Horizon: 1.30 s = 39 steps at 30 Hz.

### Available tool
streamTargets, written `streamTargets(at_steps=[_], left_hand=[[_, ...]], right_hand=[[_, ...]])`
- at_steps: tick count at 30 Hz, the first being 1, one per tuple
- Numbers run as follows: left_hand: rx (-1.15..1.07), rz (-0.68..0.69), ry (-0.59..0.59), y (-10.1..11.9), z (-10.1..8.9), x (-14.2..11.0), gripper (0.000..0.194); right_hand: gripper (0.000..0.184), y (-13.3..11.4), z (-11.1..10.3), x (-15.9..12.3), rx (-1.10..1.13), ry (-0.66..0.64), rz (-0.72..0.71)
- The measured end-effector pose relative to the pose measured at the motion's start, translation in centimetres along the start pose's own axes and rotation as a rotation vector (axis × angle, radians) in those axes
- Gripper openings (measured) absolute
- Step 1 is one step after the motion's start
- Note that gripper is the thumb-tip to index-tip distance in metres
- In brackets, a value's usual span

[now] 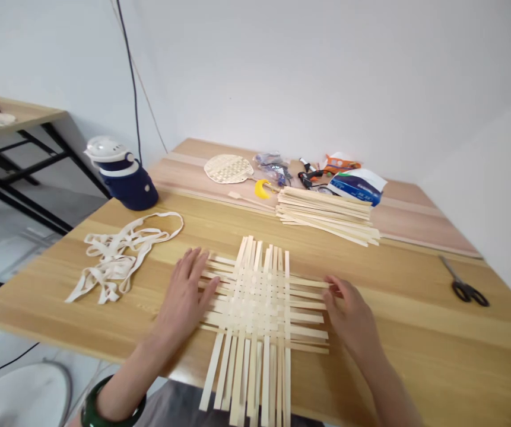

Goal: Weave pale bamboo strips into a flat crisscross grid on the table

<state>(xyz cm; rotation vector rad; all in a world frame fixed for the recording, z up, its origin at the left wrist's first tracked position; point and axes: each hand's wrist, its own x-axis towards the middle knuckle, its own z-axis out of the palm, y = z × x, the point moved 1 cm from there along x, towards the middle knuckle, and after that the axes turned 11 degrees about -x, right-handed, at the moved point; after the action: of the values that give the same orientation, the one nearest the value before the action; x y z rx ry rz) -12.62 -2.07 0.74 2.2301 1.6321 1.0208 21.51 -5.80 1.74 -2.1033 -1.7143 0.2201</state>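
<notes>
Woven bamboo strips (259,308) on tabletop (415,332), long ends running toward person, cut off at frame bottom; left hand (184,296), right hand (348,314) open flat against weave's sides, grasping nothing.

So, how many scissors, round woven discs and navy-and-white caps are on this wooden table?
Black-handled steel scissors: 1
Round pale woven bamboo disc: 1
Navy-and-white cap: 1
Total: 3
</notes>
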Motion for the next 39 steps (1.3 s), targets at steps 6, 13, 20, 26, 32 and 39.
streamTargets(at_steps=[6, 13, 20, 26, 32, 39], left_hand=[[0.07, 0.057, 0.169, 2.6, -2.9, -0.7, 0.047], [0.013, 0.275, -0.157, 4.9, 0.1, -0.4, 0.045], [0.18, 0.305, -0.238, 3.7, 2.8, -0.9, 0.055], [0.218, 0.284, -0.217, 3.6, 4.4, 0.1, 0.059], [0.231, 0.181, -0.225, 4.4, 6.0, 3.8, 0.06], [0.206, 0.225, -0.237, 6.6, 6.9, 5.8, 0.054]], right_hand=[[0.046, 0.3, -0.2, 0.6, -0.022, 0.089, 0.073], [0.049, -0.8, -0.1, 0.3, -0.021, 0.025, 0.209], [0.038, -0.6, 0.5, 0.8, 0.216, -0.024, 0.206], [0.029, -0.9, 1.3, 3.2, 0.367, -0.009, 0.155], [0.02, -1.5, 0.0, 7.4, 0.04, 0.094, 0.088], [0.022, -7.2, 3.1, 5.6, -0.208, 0.261, -0.315]])
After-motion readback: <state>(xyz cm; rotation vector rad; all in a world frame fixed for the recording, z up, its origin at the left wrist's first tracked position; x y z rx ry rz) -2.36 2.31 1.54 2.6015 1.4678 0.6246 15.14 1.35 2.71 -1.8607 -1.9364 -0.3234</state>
